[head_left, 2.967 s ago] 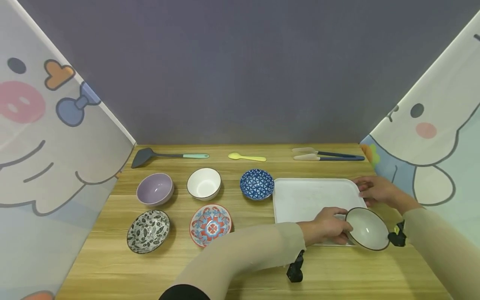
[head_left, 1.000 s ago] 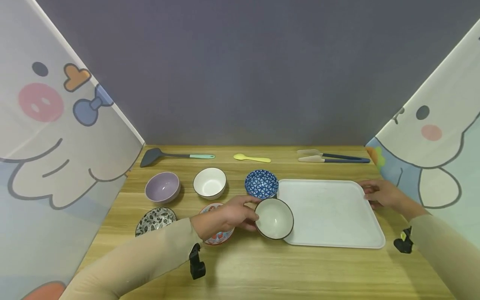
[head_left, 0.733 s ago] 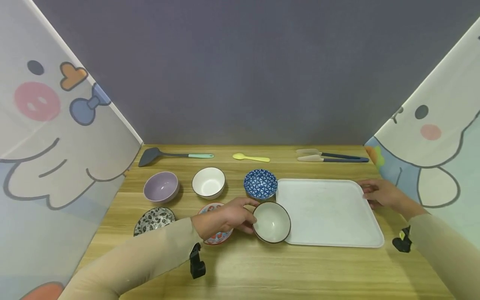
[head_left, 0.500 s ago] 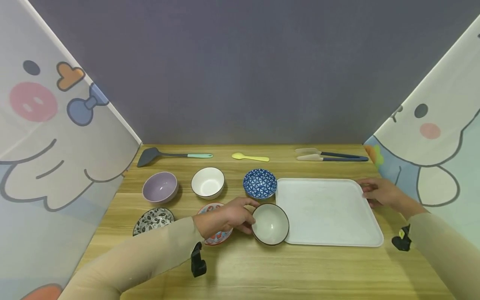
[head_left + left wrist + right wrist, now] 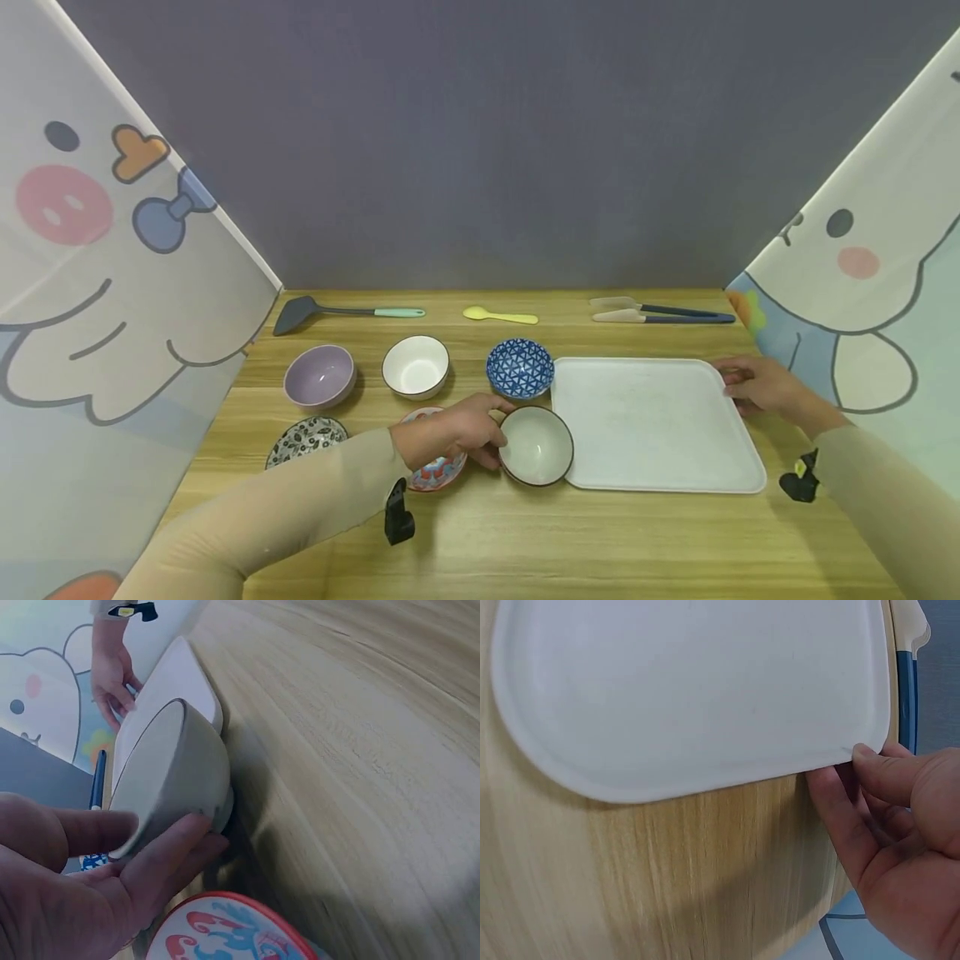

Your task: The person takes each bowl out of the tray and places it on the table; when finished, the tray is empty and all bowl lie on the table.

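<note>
In the head view my left hand (image 5: 467,429) holds a grey-white bowl (image 5: 536,446) with a dark rim by its left side. The left wrist view shows the thumb over the rim of this bowl (image 5: 187,761) and fingers under its wall; its foot is low at the table, and whether it touches is unclear. My right hand (image 5: 759,387) is at the far right corner of a white tray (image 5: 652,425). In the right wrist view the thumb of that hand (image 5: 900,825) presses on the rim of the tray (image 5: 697,697), fingers below the edge.
Around lie a blue patterned bowl (image 5: 521,368), a white bowl (image 5: 416,367), a purple bowl (image 5: 320,377), a black-floral bowl (image 5: 306,440) and a red-blue bowl (image 5: 435,475) partly under the left arm. Behind are a spatula (image 5: 345,312), a yellow spoon (image 5: 500,316) and tongs (image 5: 663,313).
Three seconds ago the left hand held the grey-white bowl at the tray's right front corner; it has carried the bowl left past the tray and lowered it. The right hand stays at the tray.
</note>
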